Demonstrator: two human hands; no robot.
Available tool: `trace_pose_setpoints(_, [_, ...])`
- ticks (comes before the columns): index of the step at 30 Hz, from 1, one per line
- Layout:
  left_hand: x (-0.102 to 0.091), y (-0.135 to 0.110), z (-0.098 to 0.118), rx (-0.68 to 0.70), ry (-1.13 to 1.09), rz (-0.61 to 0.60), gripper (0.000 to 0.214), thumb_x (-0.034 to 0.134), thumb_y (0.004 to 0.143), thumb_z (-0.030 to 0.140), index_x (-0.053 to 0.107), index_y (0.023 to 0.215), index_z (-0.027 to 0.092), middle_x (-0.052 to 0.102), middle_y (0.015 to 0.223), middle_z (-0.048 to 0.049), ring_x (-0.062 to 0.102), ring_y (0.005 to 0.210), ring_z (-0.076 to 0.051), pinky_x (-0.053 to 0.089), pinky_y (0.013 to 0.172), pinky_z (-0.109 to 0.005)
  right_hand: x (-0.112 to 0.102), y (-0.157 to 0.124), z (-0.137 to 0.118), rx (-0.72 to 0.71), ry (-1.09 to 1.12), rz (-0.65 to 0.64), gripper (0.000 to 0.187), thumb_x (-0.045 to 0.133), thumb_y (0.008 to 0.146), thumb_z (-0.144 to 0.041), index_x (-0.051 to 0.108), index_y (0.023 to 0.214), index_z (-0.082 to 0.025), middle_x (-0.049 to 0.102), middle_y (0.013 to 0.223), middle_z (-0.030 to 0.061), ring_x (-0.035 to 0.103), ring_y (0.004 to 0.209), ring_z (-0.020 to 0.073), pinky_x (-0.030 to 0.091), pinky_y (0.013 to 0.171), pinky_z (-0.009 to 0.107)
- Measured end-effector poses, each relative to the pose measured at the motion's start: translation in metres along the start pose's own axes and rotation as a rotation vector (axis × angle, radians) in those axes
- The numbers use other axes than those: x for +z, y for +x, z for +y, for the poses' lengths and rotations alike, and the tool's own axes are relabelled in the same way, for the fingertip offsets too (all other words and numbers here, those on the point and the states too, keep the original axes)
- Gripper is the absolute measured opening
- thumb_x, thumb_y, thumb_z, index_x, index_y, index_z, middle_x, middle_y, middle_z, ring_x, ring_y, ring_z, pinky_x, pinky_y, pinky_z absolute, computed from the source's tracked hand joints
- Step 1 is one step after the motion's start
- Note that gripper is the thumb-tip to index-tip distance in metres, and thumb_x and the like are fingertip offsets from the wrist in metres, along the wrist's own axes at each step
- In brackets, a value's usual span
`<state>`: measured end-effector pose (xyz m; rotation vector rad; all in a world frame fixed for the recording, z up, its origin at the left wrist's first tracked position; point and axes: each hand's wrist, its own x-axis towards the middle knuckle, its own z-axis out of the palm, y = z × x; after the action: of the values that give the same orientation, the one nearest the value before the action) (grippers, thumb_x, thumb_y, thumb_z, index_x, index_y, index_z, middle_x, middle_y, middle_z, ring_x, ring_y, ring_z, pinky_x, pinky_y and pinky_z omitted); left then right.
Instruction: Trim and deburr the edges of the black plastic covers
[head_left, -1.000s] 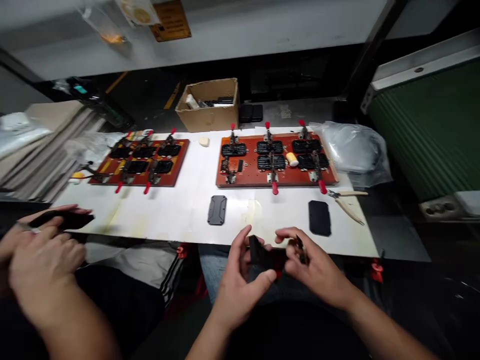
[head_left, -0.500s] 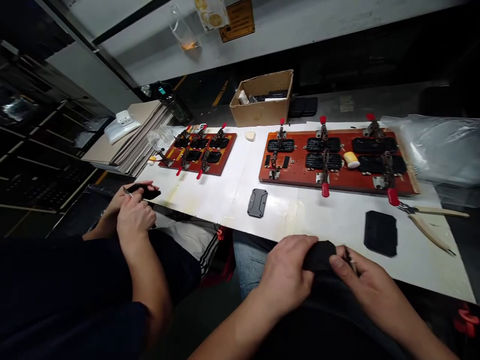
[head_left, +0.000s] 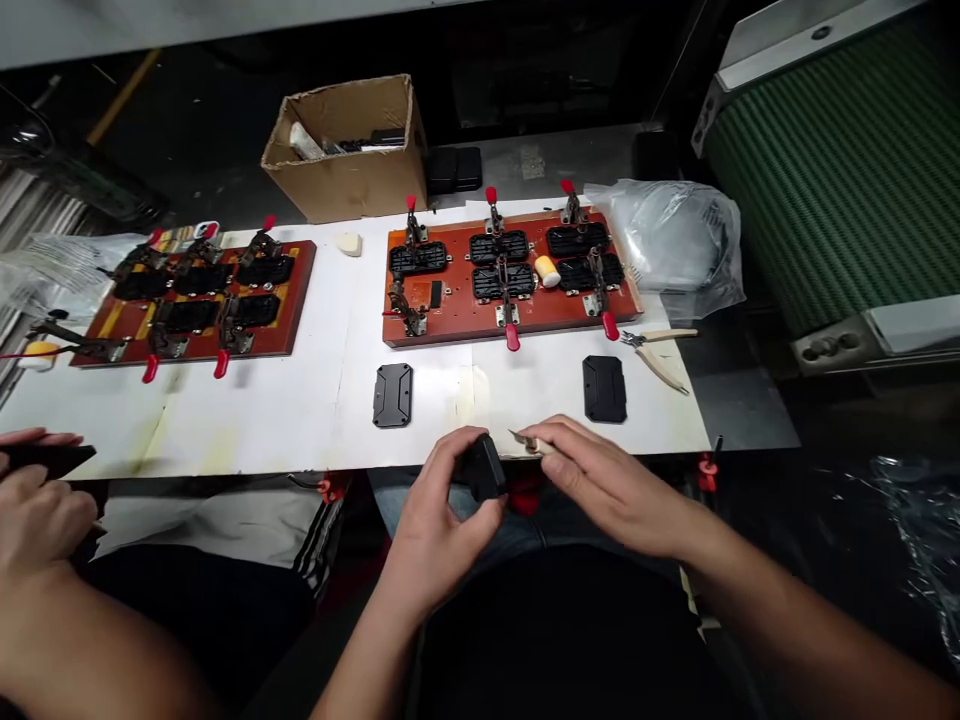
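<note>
My left hand grips a black plastic cover by its edges, tilted on its side at the front of the table. In my right hand is a small knife with a pale handle, its short blade pointing left toward the cover; a gap separates the two. On the white tabletop, a dark grey cover lies beyond my left hand, and another black cover lies beyond my right.
Two red-brown fixture boards carry toggle clamps and black parts. Cutting pliers, a yellow-white spool, a cardboard box and a plastic bag are around them. At left, a co-worker's hands hold a dark part. A green conveyor stands right.
The view has swung right, bringing the conveyor in. My hands have moved apart; the cover is now turned on edge and the knife blade shows clear of it.
</note>
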<state>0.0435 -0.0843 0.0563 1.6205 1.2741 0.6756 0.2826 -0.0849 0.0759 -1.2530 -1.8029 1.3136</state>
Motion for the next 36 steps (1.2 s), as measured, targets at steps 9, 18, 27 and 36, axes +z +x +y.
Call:
trace_pose_setpoints(9, [0.001, -0.003, 0.006, -0.063, -0.233, -0.019, 0.066, 0.065, 0.083, 0.004, 0.057, 0.142, 0.032, 0.061, 0.150, -0.0027, 0.054, 0.144, -0.025, 0.042, 0.125, -0.045, -0.001, -0.006, -0.003, -0.403, -0.167, 0.034, 0.036, 0.058, 0.109, -0.021, 0.063, 0.145, -0.025, 0.075, 0.108, 0.0069, 0.069, 0.095, 0.0192, 0.056, 0.083, 0.032])
trace_pose_setpoints(18, [0.002, -0.008, 0.009, -0.141, -0.310, -0.024, 0.059, 0.068, 0.087, 0.009, 0.060, 0.141, 0.033, 0.060, 0.151, -0.0033, 0.059, 0.138, -0.026, 0.046, 0.123, -0.046, 0.001, -0.003, -0.002, -0.387, -0.179, 0.039, 0.028, 0.058, 0.109, -0.022, 0.069, 0.135, -0.020, 0.076, 0.106, 0.0083, 0.069, 0.093, 0.0190, 0.056, 0.082, 0.032])
trace_pose_setpoints(27, [-0.001, -0.010, 0.013, -0.111, -0.293, -0.103, 0.062, 0.067, 0.087, 0.007, 0.060, 0.141, 0.034, 0.061, 0.151, -0.0031, 0.058, 0.142, -0.027, 0.045, 0.124, -0.047, -0.008, 0.005, 0.014, -0.255, -0.262, 0.148, 0.027, 0.054, 0.110, -0.025, 0.071, 0.132, -0.021, 0.076, 0.108, 0.0080, 0.070, 0.097, 0.0207, 0.056, 0.087, 0.033])
trace_pose_setpoints(36, [0.008, -0.012, 0.008, -0.081, -0.240, -0.106, 0.056, 0.072, 0.090, 0.017, 0.057, 0.142, 0.034, 0.062, 0.147, -0.0048, 0.060, 0.137, -0.027, 0.048, 0.119, -0.046, 0.002, 0.006, -0.002, -0.012, -0.081, 0.019, 0.030, 0.072, 0.099, -0.050, 0.068, 0.103, -0.021, 0.073, 0.095, 0.0012, 0.067, 0.082, 0.0170, 0.048, 0.070, 0.025])
